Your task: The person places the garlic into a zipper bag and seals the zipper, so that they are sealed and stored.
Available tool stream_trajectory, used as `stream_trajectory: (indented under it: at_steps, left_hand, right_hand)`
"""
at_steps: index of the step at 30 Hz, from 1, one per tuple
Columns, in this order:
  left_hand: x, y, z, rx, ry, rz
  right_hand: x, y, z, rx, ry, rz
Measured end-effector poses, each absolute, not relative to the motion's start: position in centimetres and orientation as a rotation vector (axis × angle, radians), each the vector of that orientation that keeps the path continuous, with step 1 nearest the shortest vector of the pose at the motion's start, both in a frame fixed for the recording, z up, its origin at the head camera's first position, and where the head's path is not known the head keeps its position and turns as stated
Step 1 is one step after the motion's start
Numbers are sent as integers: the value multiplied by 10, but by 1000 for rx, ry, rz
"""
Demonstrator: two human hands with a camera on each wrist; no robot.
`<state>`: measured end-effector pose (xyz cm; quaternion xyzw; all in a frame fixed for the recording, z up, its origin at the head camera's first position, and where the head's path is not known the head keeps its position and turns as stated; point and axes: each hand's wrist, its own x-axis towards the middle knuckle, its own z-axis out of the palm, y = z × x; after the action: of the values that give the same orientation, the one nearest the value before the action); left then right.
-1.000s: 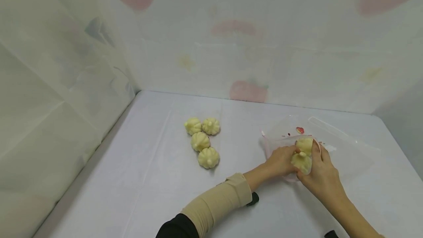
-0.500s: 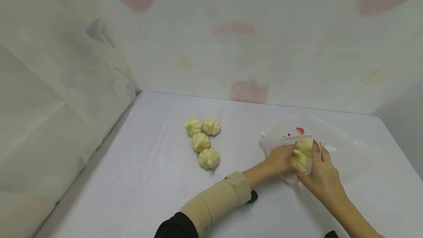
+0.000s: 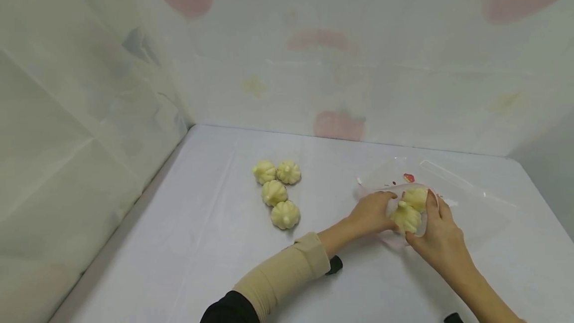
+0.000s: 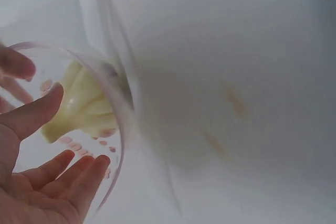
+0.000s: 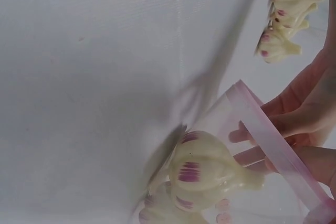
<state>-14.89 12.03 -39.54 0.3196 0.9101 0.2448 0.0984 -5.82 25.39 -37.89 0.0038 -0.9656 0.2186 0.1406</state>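
Observation:
A clear plastic bag [image 3: 471,203] with a pink rim and red print lies on the right of the table, its mouth facing left. Two garlic bulbs [image 3: 405,217] sit just inside the mouth; purple streaks show on the nearer bulb [image 5: 202,169] in the right wrist view. My left hand [image 3: 371,212] is at the mouth, thumb and fingers spread [image 4: 44,171], apart from the bulb [image 4: 81,100]. My right hand [image 3: 441,238] pinches the bag's rim on its right side, where the thumb [image 5: 315,163] shows against the pink edge.
Several more garlic bulbs [image 3: 274,193] lie in a close group on the white table [image 3: 215,243], left of the hands. A printed cloth wall [image 3: 269,98] rises behind the table, and another cloth [image 3: 67,163] borders its left side. A small black object [image 3: 334,265] shows beside the left sleeve.
My left hand has let go of the nearer garlic bulb and drawn back to the left. The bulb has tilted slightly leftward in the bag. My right hand keeps its hold.

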Motion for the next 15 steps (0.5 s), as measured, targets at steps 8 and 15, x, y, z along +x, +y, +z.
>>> stream_trajectory:
  at_steps: [8,15]
  left_hand:
    - [-142,96,-384,947,2704,723]
    - [-136,79,-375,981,2702,736]
  right_hand:
    - [-60,255,-379,31,-2780,626]
    - [-60,255,-377,-21,-2854,647]
